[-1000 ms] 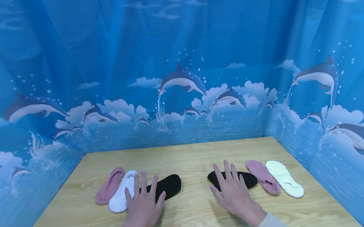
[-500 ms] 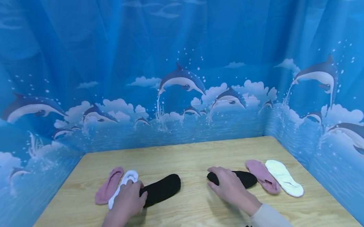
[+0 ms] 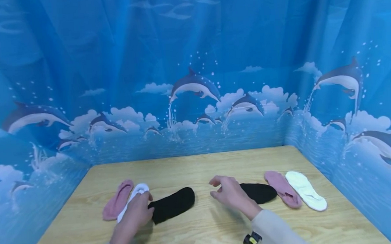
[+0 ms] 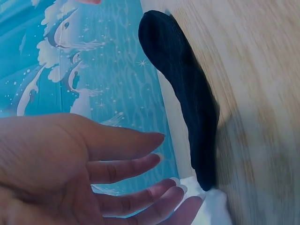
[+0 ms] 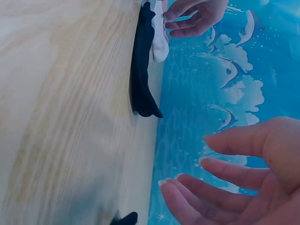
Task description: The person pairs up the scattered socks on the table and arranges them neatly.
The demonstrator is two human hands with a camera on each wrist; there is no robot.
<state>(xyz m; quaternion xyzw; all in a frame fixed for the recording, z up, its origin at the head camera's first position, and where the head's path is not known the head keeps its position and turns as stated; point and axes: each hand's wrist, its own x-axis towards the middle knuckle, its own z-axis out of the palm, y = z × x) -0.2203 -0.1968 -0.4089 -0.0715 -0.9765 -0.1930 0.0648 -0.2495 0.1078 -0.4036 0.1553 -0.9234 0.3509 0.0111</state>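
Observation:
Near the left end of a black no-show sock [image 3: 173, 205], my left hand [image 3: 137, 213] hovers partly over a white sock [image 3: 140, 189]. Its thumb and fingers stand apart in the left wrist view, bent loosely, with the black sock's end [image 4: 204, 164] beyond the fingertips. My right hand [image 3: 230, 194] is above the table just left of the other black sock [image 3: 259, 193], covering part of that sock's left end. In the right wrist view its fingers [image 5: 220, 192] are slightly bent and hold nothing.
A pink sock [image 3: 118, 199] lies left of the left white sock. Right of the right black sock lie another pink sock [image 3: 283, 189] and another white sock [image 3: 306, 190]. The wooden table [image 3: 198, 169] is bordered by a blue dolphin curtain [image 3: 191, 44].
Both hands have gone from spread fingers over the black socks to bent fingers. The left hand moved left to the sock's end; the right hand moved left. The socks look unmoved.

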